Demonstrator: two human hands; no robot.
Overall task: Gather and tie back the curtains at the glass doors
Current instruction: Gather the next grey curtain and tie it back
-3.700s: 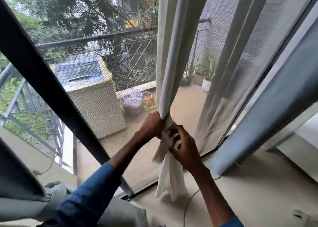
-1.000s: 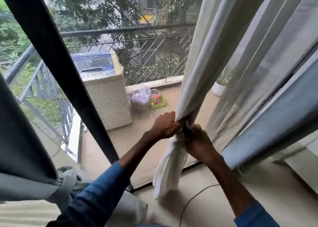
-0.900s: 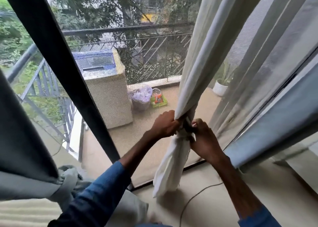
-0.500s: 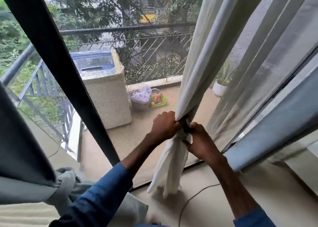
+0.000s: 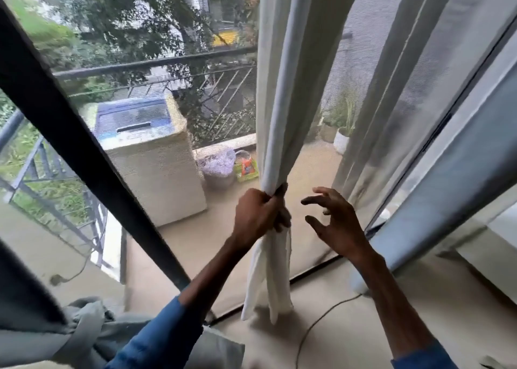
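Left hand [image 5: 258, 215] fisted tight round the gathered white curtain [image 5: 279, 89], which hangs before the glass door [image 5: 195, 242], tail at the floor's edge. Right hand [image 5: 338, 229] just beside, fingers spread, empty. Advice: hold the bunch firm while the free hand wraps and knots.

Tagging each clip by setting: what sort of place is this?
Probably a home, indoors at a balcony door: a white curtain, and outside a washing machine, potted plant and railing.
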